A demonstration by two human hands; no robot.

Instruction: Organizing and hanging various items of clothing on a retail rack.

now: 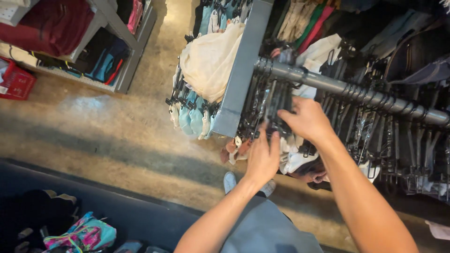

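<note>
1. Right hand (307,119) grips the black hangers (276,105) on the grey rail (337,86); left hand (262,157) pinches the same bunch from below.
2. Rail packed with hanging clothes, garments mostly hidden.
3. Concrete floor (117,136); shelf (112,28) of folded clothes far left.
4. Red basket (16,82) cut off at the edge.
</note>
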